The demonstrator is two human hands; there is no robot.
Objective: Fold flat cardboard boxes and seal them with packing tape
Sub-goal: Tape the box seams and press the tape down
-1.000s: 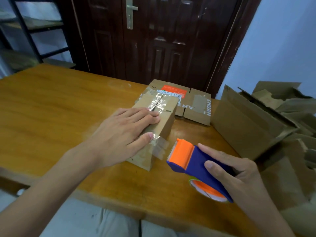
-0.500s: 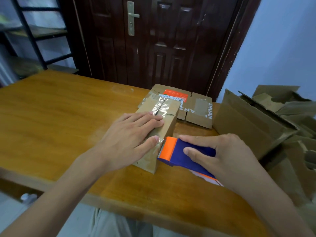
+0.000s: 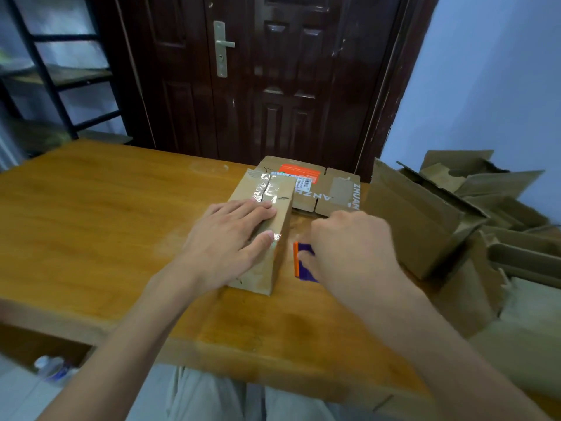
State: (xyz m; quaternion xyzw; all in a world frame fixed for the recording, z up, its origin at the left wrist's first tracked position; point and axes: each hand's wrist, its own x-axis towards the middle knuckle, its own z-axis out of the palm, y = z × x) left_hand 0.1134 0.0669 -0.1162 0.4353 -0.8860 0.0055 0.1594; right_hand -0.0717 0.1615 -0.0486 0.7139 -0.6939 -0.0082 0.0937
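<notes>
A: What's the surface like?

B: A wooden table [image 3: 91, 214] with an orange-brown, glossy top; its near edge runs across the lower frame. The box [image 3: 267, 226] stands about mid-table, and I'll place the rest from it.

A: Go on.

B: Clear tape [image 3: 267, 189] shines along the box's top seam and wraps over its near right edge. Just behind the box lies a flat carton [image 3: 331, 189] with an orange label and white lettering. Far to the box's right, a pile of opened cardboard [image 3: 449, 220] slumps at the table's end.

A: And the hands?

B: The left hand [image 3: 230, 238] lies flat on top of the box, fingers straight, thumb pressed on the taped edge. The right hand [image 3: 349, 247] is just right of the box, curled over the tape gun [image 3: 303, 262], gripping it. Only a sliver of the gun's orange front and blue body shows, close beside the box's right face; whether they touch I cannot tell.

A: The room?

B: Behind the box, past the table, a dark brown panelled door [image 3: 273, 86] with a metal handle. Left of the box, a black shelf frame [image 3: 54, 80]. Right, a pale blue wall [image 3: 485, 86]. Below the near edge, light trousers [image 3: 212, 396].
</notes>
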